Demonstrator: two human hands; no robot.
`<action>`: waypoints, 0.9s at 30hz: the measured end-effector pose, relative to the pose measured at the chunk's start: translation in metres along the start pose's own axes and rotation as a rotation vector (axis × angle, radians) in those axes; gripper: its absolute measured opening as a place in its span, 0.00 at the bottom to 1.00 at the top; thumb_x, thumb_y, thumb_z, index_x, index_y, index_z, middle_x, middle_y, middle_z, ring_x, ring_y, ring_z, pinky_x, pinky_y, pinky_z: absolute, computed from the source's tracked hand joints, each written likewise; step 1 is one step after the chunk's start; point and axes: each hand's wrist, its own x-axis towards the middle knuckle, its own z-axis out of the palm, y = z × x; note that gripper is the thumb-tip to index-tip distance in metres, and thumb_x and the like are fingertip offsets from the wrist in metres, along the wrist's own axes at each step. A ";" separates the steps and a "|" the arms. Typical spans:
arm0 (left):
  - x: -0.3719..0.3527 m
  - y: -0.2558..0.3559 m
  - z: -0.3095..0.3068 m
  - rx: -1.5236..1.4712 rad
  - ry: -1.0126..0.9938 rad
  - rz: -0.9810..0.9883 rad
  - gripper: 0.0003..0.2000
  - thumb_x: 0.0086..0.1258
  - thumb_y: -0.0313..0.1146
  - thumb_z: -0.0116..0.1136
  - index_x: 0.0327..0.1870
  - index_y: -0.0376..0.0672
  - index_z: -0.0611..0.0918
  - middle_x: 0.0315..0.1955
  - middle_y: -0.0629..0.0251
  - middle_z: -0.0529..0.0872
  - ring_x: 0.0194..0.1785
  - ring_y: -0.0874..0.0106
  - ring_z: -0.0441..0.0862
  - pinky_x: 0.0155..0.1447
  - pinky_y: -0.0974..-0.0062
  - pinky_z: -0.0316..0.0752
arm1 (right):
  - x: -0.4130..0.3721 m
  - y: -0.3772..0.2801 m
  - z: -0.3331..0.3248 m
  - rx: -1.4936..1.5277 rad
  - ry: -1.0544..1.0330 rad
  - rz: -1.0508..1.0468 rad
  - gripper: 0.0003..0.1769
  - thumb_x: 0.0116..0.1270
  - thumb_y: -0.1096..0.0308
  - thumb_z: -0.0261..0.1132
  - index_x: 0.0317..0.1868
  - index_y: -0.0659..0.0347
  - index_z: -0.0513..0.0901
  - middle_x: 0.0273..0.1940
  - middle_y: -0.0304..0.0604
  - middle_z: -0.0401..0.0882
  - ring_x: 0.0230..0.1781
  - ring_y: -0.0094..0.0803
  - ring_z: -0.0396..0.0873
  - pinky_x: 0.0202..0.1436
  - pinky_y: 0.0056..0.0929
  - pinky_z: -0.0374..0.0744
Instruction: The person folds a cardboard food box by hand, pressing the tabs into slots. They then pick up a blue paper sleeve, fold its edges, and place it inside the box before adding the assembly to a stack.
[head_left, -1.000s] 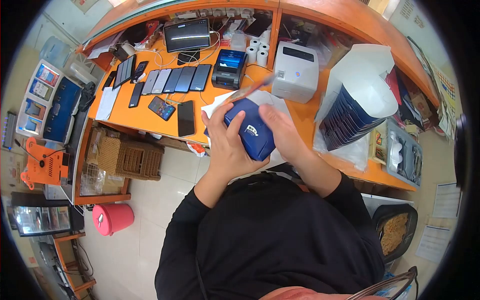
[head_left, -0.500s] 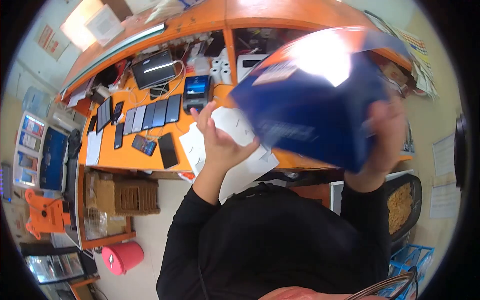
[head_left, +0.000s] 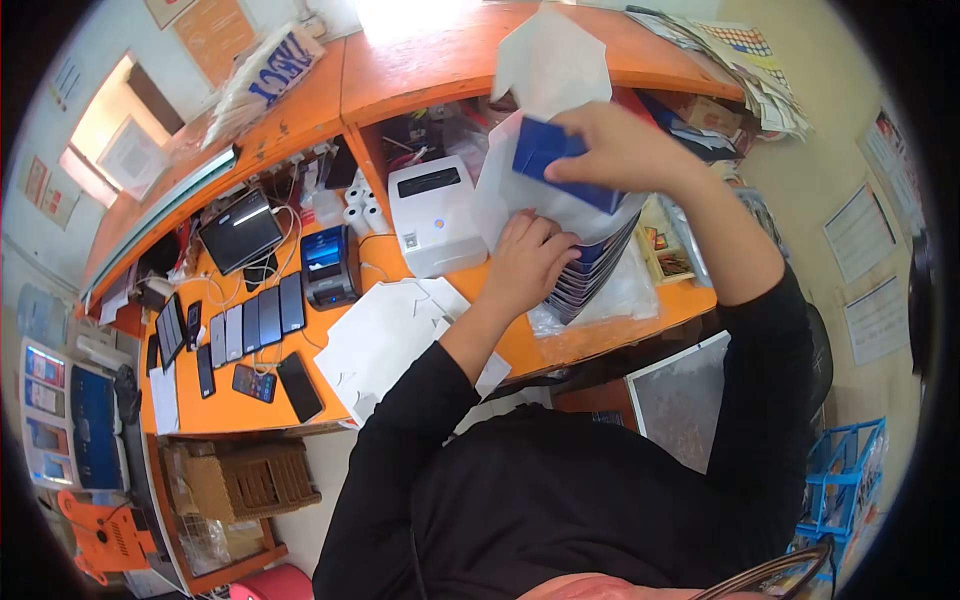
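Note:
My right hand (head_left: 615, 150) pinches a blue cardboard piece (head_left: 545, 148) at the top of a stack, thumb and fingers closed on it. A large white die-cut sheet (head_left: 553, 62) rises behind this hand, with folded corners. Below sits a stack of blue-and-white layered cardboard pieces (head_left: 592, 280), its edges facing me. My left hand (head_left: 535, 255) lies on the near left side of that stack, fingers stretched out and touching it. Its fingertips rest beside the blue piece, holding nothing that I can see.
A white label printer (head_left: 438, 222) stands left of the stack, and a small dark printer (head_left: 330, 268) farther left. White cut sheets (head_left: 385, 345) lie near my left forearm. Several phones (head_left: 265, 318) and a tablet (head_left: 242, 230) cover the left side. Clear plastic wrap (head_left: 630, 290) lies under the stack.
My view has turned right. The blurred blue-and-orange cardboard, held up in my right hand, is no longer raised; that hand now grips blue cardboard at the stack. My left hand has come onto the stack.

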 end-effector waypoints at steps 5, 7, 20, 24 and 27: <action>-0.006 0.010 0.003 -0.085 0.058 -0.108 0.11 0.58 0.34 0.70 0.38 0.43 0.82 0.34 0.63 0.80 0.43 0.58 0.76 0.51 0.60 0.70 | 0.002 0.021 0.053 -0.381 -0.047 0.035 0.23 0.55 0.60 0.71 0.52 0.59 0.85 0.42 0.53 0.86 0.43 0.49 0.84 0.49 0.43 0.81; -0.007 0.012 0.007 -0.096 0.128 -0.053 0.11 0.57 0.33 0.71 0.37 0.43 0.82 0.32 0.64 0.80 0.41 0.59 0.76 0.48 0.61 0.69 | -0.004 0.020 0.061 -0.417 -0.116 0.068 0.23 0.55 0.59 0.70 0.51 0.58 0.85 0.41 0.52 0.86 0.45 0.50 0.84 0.50 0.45 0.81; -0.013 0.006 0.024 -0.092 0.192 -0.015 0.11 0.51 0.26 0.70 0.36 0.43 0.84 0.38 0.63 0.83 0.44 0.57 0.77 0.49 0.61 0.68 | -0.019 0.025 0.095 -0.137 -0.155 0.080 0.25 0.76 0.53 0.49 0.41 0.66 0.84 0.37 0.61 0.84 0.41 0.55 0.84 0.46 0.50 0.79; -0.024 0.000 0.024 -0.062 0.098 -0.038 0.12 0.51 0.30 0.73 0.35 0.44 0.83 0.41 0.63 0.84 0.50 0.55 0.77 0.56 0.55 0.67 | -0.018 0.047 0.104 -0.160 -0.036 0.026 0.29 0.78 0.48 0.47 0.39 0.64 0.84 0.39 0.59 0.84 0.43 0.55 0.83 0.46 0.51 0.79; -0.010 0.024 0.014 -0.073 0.175 -0.074 0.14 0.50 0.36 0.76 0.31 0.45 0.81 0.42 0.65 0.84 0.59 0.53 0.75 0.67 0.43 0.59 | 0.007 0.090 0.072 -0.443 0.419 0.127 0.31 0.77 0.44 0.48 0.39 0.63 0.84 0.40 0.55 0.84 0.44 0.53 0.83 0.47 0.52 0.80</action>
